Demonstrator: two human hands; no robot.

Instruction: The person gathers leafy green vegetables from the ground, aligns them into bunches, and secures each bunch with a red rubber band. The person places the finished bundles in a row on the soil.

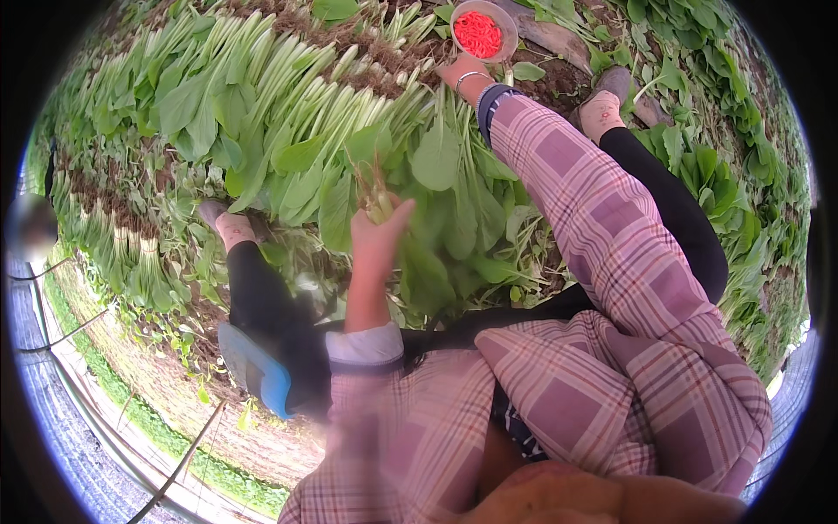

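Note:
My left hand (380,226) grips a small bunch of leafy greens (378,204) by the stems, roots pointing up and leaves hanging to its right. Farther forward, my right hand (463,72) is at the root ends of a long row of laid-out greens (288,85); its fingertips are partly hidden, so its hold cannot be told. Just beyond that hand stands a round bowl (510,36) holding red rubber bands (477,35). Large green leaves (437,156) spread between the two hands.
Tied bundles of greens (149,259) lie at the left. A blue plastic stool (258,370) is near my left leg. My feet, in patterned socks (601,114), are on either side of the greens. More leafy plants (710,177) line the right. Thin rods (190,452) rise at the lower left.

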